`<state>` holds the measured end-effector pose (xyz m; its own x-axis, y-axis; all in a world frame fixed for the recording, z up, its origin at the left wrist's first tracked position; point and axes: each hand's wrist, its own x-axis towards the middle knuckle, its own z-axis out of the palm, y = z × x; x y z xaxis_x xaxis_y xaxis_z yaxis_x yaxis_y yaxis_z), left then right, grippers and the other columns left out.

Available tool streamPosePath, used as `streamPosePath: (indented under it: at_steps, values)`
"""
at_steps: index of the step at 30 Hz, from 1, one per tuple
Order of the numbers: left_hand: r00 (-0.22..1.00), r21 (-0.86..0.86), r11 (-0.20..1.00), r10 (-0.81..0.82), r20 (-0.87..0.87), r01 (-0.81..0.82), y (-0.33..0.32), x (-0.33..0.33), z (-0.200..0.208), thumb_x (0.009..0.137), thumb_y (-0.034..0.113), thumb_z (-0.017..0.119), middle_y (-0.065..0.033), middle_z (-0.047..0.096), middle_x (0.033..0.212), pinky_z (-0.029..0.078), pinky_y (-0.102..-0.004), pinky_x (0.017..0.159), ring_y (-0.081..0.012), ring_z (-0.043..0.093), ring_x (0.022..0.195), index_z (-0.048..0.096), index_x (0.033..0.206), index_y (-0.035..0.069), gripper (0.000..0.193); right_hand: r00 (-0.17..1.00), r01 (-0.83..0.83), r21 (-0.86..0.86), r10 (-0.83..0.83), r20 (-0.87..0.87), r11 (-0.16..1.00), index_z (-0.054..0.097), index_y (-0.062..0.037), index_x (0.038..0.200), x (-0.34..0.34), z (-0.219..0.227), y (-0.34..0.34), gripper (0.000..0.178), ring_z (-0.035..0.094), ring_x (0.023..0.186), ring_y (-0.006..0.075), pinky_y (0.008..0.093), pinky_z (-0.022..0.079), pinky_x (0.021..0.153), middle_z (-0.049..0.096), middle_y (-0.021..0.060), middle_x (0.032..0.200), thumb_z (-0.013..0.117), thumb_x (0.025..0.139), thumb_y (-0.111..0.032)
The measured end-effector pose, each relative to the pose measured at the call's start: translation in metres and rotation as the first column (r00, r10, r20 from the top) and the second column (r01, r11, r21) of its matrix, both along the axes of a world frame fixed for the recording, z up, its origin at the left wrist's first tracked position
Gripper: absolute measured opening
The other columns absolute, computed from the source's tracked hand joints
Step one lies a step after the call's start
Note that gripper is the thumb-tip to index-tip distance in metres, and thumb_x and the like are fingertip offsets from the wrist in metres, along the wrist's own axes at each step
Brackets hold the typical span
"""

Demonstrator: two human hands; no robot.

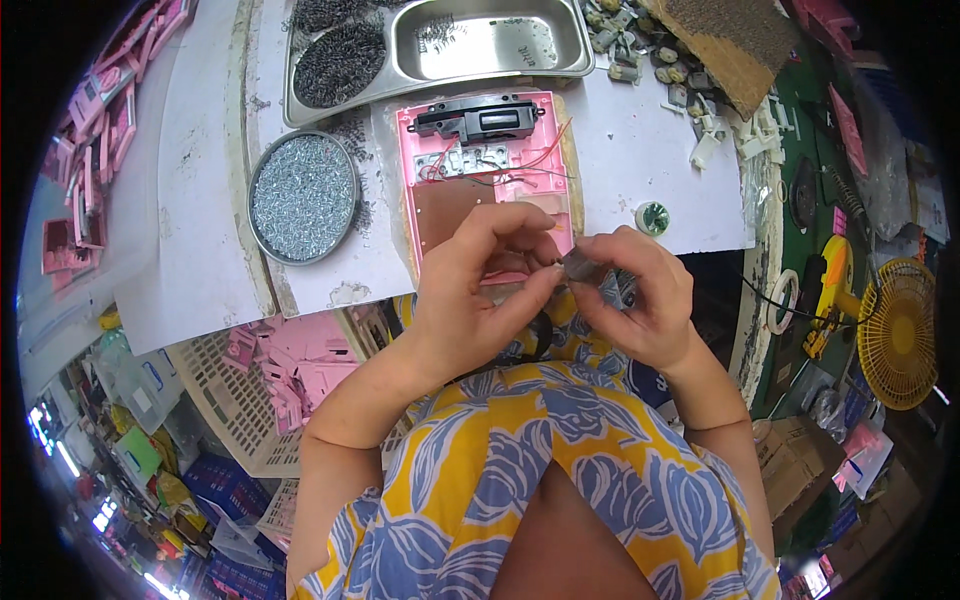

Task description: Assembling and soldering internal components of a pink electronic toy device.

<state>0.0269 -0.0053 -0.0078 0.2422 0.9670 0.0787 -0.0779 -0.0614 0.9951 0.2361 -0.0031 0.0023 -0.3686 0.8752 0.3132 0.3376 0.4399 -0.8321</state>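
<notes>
My left hand (475, 285) and my right hand (642, 295) meet over the table's near edge. Thumb and forefinger of the left pinch together at a tiny bit, too small to name. Between the right hand's fingers is a small dark grey piece (582, 266), partly hidden, its kind unclear; the left fingertips are at its edge. Just beyond the hands lies an open pink plastic casing (408, 150). Fitted in it are a black plastic part (480, 120), a metal strip (462, 160), thin red and black wires and a brown panel (440, 212), partly covered by my left hand.
A round dish of small silvery screws (303, 197) stands left of the casing. Behind is a metal tray (460, 78) with dark coiled springs (340, 65). Small white parts (708, 142) and cardboard (735, 45) lie far right. A crate (215, 375) of pink pieces sits below left; a yellow fan (900, 335) stands right.
</notes>
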Motion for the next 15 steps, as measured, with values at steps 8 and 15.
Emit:
streamPosePath:
  at_steps: [8, 15]
  values:
    - [0.951, 0.586, 0.802, 0.081, -0.299, 0.116, 0.010, -0.015, 0.002, 0.078, -0.012, 0.076, -0.0148, 0.070, 0.096, 0.056, -0.0362, 0.073, -0.0263, 0.070, 0.085, 0.053, 0.117, 0.001, 0.048, 0.933, -0.248, -0.662, -0.010, -0.360, 0.708, 0.055, -0.0035, 0.134, 0.000, 0.023, 0.014, 0.057, 0.059, 0.067, 0.0035, 0.0203, 0.046, 0.060, 0.064, -0.0014, 0.076, 0.080, 0.084, -0.007]
    - [0.979, 0.476, 0.877, 0.038, -0.199, 0.063, 0.013, -0.018, 0.009, 0.075, -0.008, 0.078, -0.0121, 0.070, 0.091, 0.056, -0.0355, 0.070, -0.0286, 0.069, 0.080, 0.065, 0.097, 0.000, 0.027, 0.978, -0.098, -0.196, 0.057, -0.203, 0.976, 0.069, -0.0009, 0.102, -0.005, 0.014, 0.012, 0.031, 0.064, 0.068, 0.0127, 0.0255, 0.052, 0.062, 0.071, 0.0066, 0.091, 0.084, 0.074, -0.003]
